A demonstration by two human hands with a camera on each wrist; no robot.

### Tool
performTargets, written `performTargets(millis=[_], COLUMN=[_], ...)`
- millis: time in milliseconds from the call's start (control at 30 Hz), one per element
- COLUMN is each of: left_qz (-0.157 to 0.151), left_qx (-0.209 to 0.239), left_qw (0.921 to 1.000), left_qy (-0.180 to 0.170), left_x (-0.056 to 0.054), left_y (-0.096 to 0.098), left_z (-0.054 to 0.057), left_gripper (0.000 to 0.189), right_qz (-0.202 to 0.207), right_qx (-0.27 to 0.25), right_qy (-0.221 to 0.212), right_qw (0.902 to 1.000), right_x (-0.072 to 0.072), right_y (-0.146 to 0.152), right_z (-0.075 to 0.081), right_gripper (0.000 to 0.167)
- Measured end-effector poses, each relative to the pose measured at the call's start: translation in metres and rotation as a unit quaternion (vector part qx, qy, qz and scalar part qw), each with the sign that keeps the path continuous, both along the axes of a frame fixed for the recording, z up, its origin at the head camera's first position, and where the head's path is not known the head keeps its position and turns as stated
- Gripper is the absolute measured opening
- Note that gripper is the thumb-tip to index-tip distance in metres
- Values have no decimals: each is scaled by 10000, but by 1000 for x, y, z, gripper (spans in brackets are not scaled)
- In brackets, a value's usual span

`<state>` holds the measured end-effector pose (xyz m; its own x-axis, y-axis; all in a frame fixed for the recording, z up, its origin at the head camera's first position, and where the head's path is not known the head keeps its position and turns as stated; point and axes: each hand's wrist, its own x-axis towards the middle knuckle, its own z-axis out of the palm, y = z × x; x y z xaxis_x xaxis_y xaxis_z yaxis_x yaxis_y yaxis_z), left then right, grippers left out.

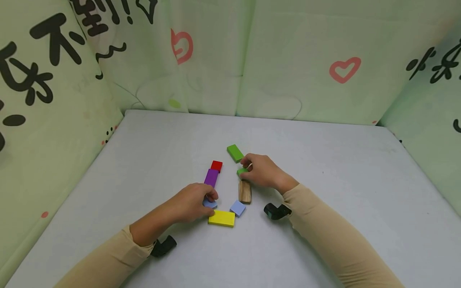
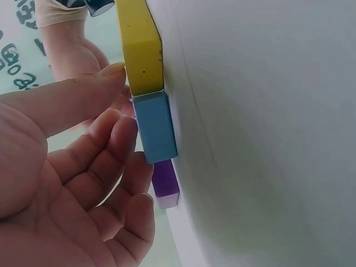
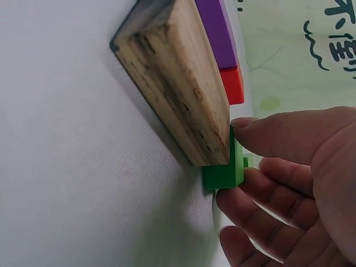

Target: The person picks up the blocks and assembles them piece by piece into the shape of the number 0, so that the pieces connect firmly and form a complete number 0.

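Now the right hand (image 1: 265, 170) pinches a small green rectangular block (image 3: 218, 178) between its fingers, a brown wooden block (image 1: 245, 192) just beside them; the left hand (image 1: 192, 202) touches a yellow rectangular block (image 1: 221, 219), curled fingers beside a light-blue block (image 2: 156, 129), whether gripping I cannot tell

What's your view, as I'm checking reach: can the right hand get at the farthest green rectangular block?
Probably yes: the right hand is beside the farthest green rectangular block, nothing visible between, but seems to pinch the nearer green block, which it may need to release.
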<state>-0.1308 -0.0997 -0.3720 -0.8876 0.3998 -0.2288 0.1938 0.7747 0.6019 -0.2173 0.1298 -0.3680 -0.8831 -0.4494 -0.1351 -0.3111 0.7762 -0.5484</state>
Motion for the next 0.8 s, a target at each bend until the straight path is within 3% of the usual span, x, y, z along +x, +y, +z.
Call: performTargets(millis=[800], left_qz=[15], left_qx=[-31], left_qw=[10000], left_qy=[-4], left_x=[0], left_y=[0], left_z=[0], left_gripper=[30], right_qz=[-18], right_qx=[-84], right_qy=[27], right_qw=[10000], right_x=[3], right_y=[3], right_z=[0], right_gripper=[33])
